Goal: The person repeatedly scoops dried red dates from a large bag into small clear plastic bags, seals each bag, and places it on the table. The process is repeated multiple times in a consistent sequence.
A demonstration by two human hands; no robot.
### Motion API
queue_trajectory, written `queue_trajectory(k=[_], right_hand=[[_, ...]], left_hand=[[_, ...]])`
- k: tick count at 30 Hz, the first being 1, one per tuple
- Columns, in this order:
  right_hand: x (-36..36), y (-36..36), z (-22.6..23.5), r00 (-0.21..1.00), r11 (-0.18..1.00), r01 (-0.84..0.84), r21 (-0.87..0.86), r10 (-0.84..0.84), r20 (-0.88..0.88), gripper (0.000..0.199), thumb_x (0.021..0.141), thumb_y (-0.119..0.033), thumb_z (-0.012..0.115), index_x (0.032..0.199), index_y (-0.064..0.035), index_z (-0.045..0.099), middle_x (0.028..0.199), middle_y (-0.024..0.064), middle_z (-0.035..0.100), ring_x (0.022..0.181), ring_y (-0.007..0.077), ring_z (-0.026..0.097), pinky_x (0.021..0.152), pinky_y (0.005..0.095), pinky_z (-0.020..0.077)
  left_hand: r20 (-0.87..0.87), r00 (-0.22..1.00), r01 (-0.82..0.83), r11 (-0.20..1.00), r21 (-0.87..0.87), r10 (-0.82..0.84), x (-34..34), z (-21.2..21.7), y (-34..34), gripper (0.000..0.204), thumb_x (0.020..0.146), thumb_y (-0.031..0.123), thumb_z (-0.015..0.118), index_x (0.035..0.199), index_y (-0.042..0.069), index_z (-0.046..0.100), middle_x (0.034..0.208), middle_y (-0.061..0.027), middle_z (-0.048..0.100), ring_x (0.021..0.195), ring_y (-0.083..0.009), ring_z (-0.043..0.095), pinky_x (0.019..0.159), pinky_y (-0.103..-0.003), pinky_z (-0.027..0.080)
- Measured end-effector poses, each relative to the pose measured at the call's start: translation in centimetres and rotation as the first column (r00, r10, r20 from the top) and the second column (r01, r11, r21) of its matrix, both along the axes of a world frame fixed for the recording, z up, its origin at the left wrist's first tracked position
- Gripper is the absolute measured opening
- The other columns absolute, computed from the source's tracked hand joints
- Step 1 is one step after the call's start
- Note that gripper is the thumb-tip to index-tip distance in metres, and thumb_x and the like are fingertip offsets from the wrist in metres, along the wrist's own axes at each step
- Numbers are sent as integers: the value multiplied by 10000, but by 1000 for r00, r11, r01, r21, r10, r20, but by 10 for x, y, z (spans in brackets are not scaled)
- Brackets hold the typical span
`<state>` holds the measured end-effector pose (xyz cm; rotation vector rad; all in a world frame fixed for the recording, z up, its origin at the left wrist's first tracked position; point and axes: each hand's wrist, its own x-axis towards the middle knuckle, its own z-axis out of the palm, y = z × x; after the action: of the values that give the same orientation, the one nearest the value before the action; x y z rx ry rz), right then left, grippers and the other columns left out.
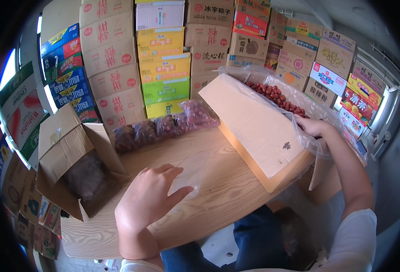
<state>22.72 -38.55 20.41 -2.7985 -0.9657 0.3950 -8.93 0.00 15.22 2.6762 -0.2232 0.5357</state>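
Left hand (pixel 148 199) low centre, fingers spread flat on clear plastic bag (pixel 188 174) lying on table (pixel 227 199). Right hand (pixel 311 127) at right, fingers curled into liner of tilted carton (pixel 259 129) holding red dates (pixel 277 97); carton long axis runs upper-left to lower-right. Filled bags (pixel 163 127) behind.

You have one camera, on your head. It looks down and forward over the bench (pixel 218 181), very near your hands. Its round fisheye picture bends straight edges, and the wall of boxes (pixel 163 59) stands farther off.
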Motion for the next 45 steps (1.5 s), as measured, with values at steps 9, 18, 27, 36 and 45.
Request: queue_trajectory(k=[9,18,27,36,45], right_hand=[[10,-12,3,954,986,-84,142,121,-274,966,695,-36,773,1508,-108,256,1459,82,421,1309,169,369,1095,328,307],[-10,2,3,993,996,-48,77,57,-107,596,911,-61,568,1461,-109,343,1354,57,516,1180,148,468,1020,308,383],[-28,31,12,960,975,220,3,-216,-178,632,928,-67,482,1511,-86,239,1556,116,289,1400,238,311,1147,340,255],[21,10,-18,971,970,141,197,-97,-218,489,1039,-280,287,1467,-48,330,1522,149,329,1375,250,342,1145,353,258],[-20,43,-7,922,893,326,311,-227,-315,478,1032,-309,310,1388,-26,456,1420,165,459,1291,252,438,1092,353,327]], left_hand=[[-89,995,-51,998,-36,48,1,11,-6,291,869,234,664,744,-28,645,765,-177,635,706,-371,609,669,-415,508],[-12,1000,-12,1000,-28,11,3,5,-3,162,781,104,726,719,-32,663,680,-160,615,625,-314,604,592,-365,481],[-37,998,38,992,-121,-43,9,0,-3,77,755,8,675,828,-15,684,835,-157,663,810,-353,628,760,-394,510],[-34,997,64,994,-89,-67,12,-4,-3,141,738,-40,705,876,-20,690,878,-137,685,761,-277,665,687,-332,535],[-48,998,40,995,-86,-45,10,-5,1,159,738,-34,709,896,-21,691,880,-140,686,745,-279,661,679,-335,530]])
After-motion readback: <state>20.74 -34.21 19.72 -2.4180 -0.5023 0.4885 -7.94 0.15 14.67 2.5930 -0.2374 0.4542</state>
